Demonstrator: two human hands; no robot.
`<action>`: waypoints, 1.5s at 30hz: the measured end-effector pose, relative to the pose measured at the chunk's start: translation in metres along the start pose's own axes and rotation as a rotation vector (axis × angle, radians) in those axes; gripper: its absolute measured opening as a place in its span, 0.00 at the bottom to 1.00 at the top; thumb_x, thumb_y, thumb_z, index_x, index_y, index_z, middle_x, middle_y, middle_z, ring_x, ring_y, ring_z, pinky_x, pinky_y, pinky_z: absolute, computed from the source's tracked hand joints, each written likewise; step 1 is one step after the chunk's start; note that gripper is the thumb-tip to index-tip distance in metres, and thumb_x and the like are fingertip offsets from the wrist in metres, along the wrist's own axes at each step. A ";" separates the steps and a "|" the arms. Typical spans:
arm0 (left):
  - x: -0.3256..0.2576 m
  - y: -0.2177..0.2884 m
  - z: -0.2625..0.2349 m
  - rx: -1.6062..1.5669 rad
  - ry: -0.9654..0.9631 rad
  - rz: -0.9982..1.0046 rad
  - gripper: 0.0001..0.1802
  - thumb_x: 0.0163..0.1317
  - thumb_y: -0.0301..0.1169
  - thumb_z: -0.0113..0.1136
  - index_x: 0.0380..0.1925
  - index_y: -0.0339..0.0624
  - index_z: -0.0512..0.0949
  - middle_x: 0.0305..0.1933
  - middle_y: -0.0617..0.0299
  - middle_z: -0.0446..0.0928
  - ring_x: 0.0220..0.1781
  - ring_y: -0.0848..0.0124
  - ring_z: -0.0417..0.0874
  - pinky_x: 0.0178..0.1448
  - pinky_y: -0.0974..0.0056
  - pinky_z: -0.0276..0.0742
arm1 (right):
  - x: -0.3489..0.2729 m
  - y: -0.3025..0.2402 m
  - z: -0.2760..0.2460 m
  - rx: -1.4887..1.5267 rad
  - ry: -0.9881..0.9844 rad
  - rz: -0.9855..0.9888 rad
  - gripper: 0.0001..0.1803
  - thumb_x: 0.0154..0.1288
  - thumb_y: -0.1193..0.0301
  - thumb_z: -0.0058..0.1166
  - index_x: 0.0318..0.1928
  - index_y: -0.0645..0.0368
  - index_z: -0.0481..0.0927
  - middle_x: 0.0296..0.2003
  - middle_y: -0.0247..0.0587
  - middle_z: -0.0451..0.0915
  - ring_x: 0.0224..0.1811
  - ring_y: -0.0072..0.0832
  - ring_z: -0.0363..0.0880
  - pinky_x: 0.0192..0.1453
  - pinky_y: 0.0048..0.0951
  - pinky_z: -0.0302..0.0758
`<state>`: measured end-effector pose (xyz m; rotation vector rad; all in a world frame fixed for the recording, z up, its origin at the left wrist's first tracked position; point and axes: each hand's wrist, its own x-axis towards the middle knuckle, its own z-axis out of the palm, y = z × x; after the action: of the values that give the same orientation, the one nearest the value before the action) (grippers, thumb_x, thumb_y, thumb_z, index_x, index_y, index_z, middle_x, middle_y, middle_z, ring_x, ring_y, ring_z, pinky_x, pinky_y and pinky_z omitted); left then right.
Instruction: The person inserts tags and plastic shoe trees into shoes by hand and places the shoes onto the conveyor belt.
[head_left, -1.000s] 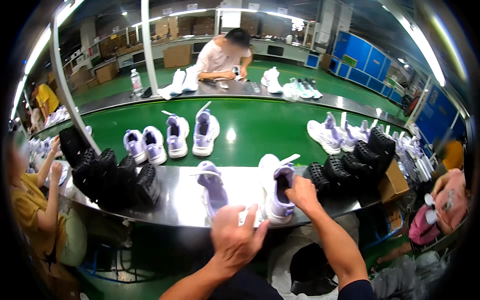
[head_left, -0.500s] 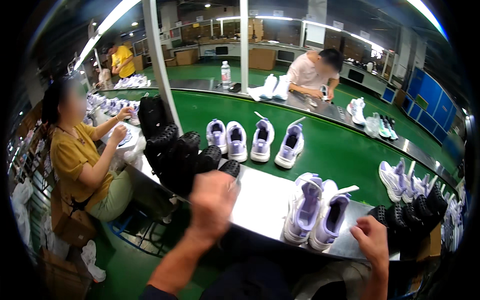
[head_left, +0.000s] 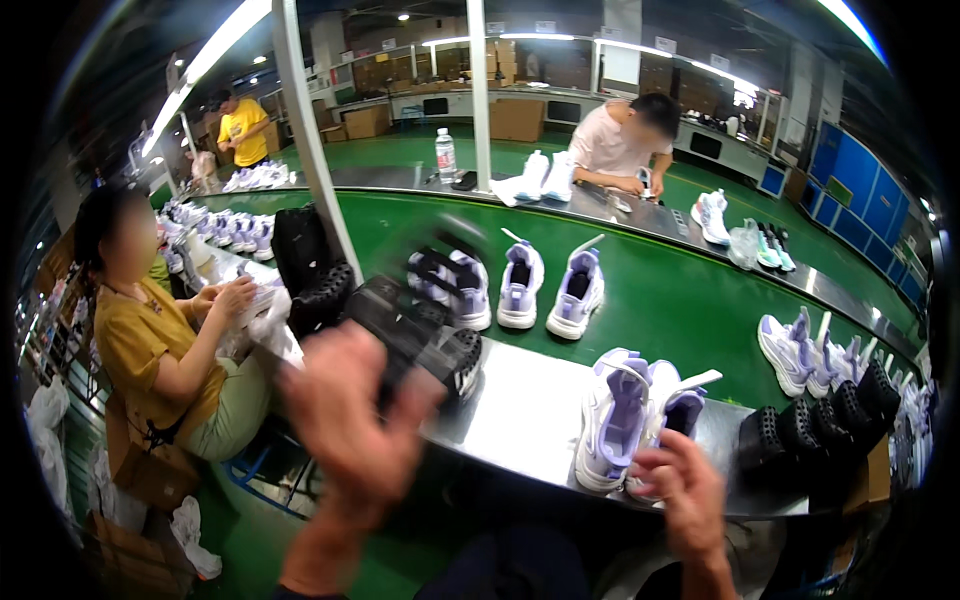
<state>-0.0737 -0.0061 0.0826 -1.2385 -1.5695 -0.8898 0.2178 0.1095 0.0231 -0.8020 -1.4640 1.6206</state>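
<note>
Both of my hands are over the bench edge. My left hand, smeared by motion, has thumb and fingers round the lower end of a black studded block. The block's blurred upper end rises in front of the white-and-lilac sneakers standing behind. Loosely bent and apart, the fingers of my right hand hold nothing. They overlap the near end of a white-and-lilac sneaker; whether they touch it I cannot tell. Its mate stands close on the left, upright on the metal bench top.
More black studded blocks line the bench at right, near several sneakers. Behind the bench runs a green belt. A post rises at left. One co-worker sits at left; another works across the belt.
My left hand has moved left and slightly down, and a black block now tilts up in a blur. My right hand has shifted left to the near sneaker. The seated co-worker's hands have lowered.
</note>
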 end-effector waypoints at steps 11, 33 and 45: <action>-0.026 0.110 0.046 -1.692 -0.914 -0.763 0.31 0.62 0.33 0.71 0.62 0.34 0.74 0.55 0.57 0.79 0.59 0.69 0.77 0.64 0.62 0.74 | -0.007 -0.010 0.004 -0.055 -0.480 0.547 0.28 0.69 0.55 0.65 0.59 0.63 0.75 0.45 0.34 0.81 0.44 0.19 0.77 0.49 0.23 0.74; -0.039 0.145 0.110 -1.412 -0.597 -1.117 0.16 0.72 0.35 0.61 0.52 0.34 0.78 0.36 0.63 0.80 0.34 0.77 0.78 0.39 0.71 0.74 | 0.003 -0.031 -0.027 -1.215 -0.144 -0.250 0.29 0.66 0.47 0.64 0.38 0.65 0.78 0.22 0.53 0.81 0.26 0.55 0.83 0.33 0.49 0.78; -0.061 0.141 0.211 -0.752 -0.730 -0.242 0.13 0.58 0.34 0.67 0.31 0.32 0.84 0.30 0.42 0.81 0.39 0.47 0.84 0.47 0.50 0.78 | 0.085 -0.065 -0.042 -1.602 -0.357 0.102 0.22 0.62 0.55 0.58 0.33 0.65 0.87 0.32 0.57 0.86 0.38 0.50 0.87 0.45 0.46 0.83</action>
<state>0.0215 0.2024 -0.0425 -2.1028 -2.0614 -1.3511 0.2222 0.2058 0.0859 -1.3982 -2.9691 0.3017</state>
